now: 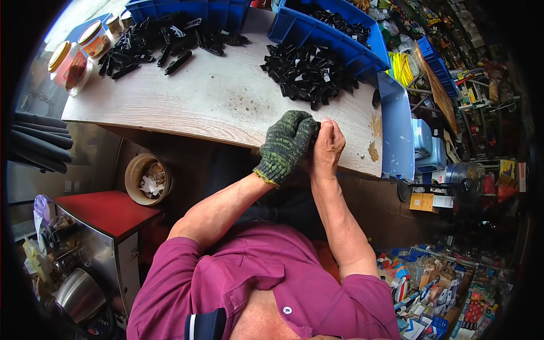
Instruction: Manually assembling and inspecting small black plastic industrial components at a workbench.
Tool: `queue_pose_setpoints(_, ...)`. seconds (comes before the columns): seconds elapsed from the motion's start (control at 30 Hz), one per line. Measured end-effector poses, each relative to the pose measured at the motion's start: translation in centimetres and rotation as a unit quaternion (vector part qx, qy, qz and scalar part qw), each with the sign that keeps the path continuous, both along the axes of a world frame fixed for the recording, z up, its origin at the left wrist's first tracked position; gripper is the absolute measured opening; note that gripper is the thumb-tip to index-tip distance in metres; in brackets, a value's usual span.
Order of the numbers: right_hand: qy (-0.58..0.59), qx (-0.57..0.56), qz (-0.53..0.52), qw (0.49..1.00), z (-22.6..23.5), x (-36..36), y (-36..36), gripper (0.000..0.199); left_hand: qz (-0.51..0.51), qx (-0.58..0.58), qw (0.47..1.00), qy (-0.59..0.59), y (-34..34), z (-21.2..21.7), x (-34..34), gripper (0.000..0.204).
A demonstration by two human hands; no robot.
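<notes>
Head view: my left hand [289, 141], in a green knit glove, and my bare right hand [328, 144] are pressed together at the near edge of the wooden worktable [215, 102]. Both are closed around a small black plastic part [318, 126]; only a sliver shows between glove and thumb, so I can't tell its shape or how exactly it sits. Looks like I'm mid-assembly, prob. pushing or snapping two bits together w/ both hands. Just beyond my hands lies a heap of short black clips [309, 71]; further left, a pile of longer black pieces [153, 42]. Blue bins [340, 34] line the far edge, jars [79, 54] at the far left corner. Next move, I'd judge, needs firm thumb pressure, then a free hand to reach the nearer heap.
</notes>
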State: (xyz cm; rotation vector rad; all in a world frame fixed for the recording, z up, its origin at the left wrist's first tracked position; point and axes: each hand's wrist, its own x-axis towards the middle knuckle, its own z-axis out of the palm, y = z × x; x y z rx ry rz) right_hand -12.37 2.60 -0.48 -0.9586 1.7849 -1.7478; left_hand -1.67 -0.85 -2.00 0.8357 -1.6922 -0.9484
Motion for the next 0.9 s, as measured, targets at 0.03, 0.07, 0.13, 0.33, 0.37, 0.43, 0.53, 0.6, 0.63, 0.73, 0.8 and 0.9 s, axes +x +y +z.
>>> queue_pose_setpoints(0.03,-0.005,-0.008,0.011,1.0,0.2,0.0,-0.2,0.03,-0.007,0.006,1.0,0.027,-0.3,0.0,0.1,0.018)
queue_pose_setpoints(0.07,-0.004,-0.007,0.01,1.0,0.3,0.2,-0.3,0.03,-0.015,0.012,0.998,0.054,-0.5,-0.1,0.2,0.019)
queue_pose_setpoints(0.13,-0.097,-0.009,-0.006,0.995,0.4,1.0,-0.5,0.031,-0.037,0.102,0.99,0.086,-0.8,-0.4,0.4,0.02)
queue_pose_setpoints(0.33,-0.101,-0.018,-0.008,0.995,-0.1,0.8,-0.5,0.035,-0.053,0.151,0.987,0.03,-1.2,1.3,1.7,0.012)
queue_pose_setpoints(0.37,-0.097,-0.023,-0.019,0.995,0.2,1.0,-0.6,0.035,-0.054,0.152,0.986,0.03,-1.2,0.7,1.3,0.012)
queue_pose_setpoints(0.43,-0.093,-0.028,-0.029,0.995,0.1,0.9,-0.5,0.035,0.063,-0.158,0.981,-0.089,-1.1,-0.4,0.5,0.012)
queue_pose_setpoints(0.53,0.088,-0.043,-0.008,0.995,-0.3,0.3,-0.1,0.033,0.07,-0.143,0.983,-0.09,0.4,-0.2,-0.5,0.015)
queue_pose_setpoints(0.6,0.074,-0.009,0.012,0.997,-0.1,0.1,0.0,0.032,0.06,-0.148,0.979,-0.125,0.5,0.2,-0.1,0.021)
queue_pose_setpoints(0.63,0.075,-0.01,0.013,0.997,-0.2,0.0,0.0,0.032,0.052,-0.143,0.979,-0.133,0.6,0.4,-0.1,0.022)
queue_pose_setpoints(0.73,0.102,-0.018,0.012,0.995,-0.4,-0.2,0.1,0.031,0.023,-0.103,0.988,-0.112,0.6,0.6,0.1,0.024)
queue_pose_setpoints(0.8,0.076,-0.009,0.026,0.997,0.0,-0.2,0.3,0.032,0.004,-0.069,0.994,-0.083,0.4,0.0,0.3,0.024)
queue_pose_setpoints(0.9,-0.061,-0.007,0.016,0.998,0.8,0.4,0.3,0.031,-0.04,-0.029,0.998,0.029,-0.3,-0.5,1.0,0.022)
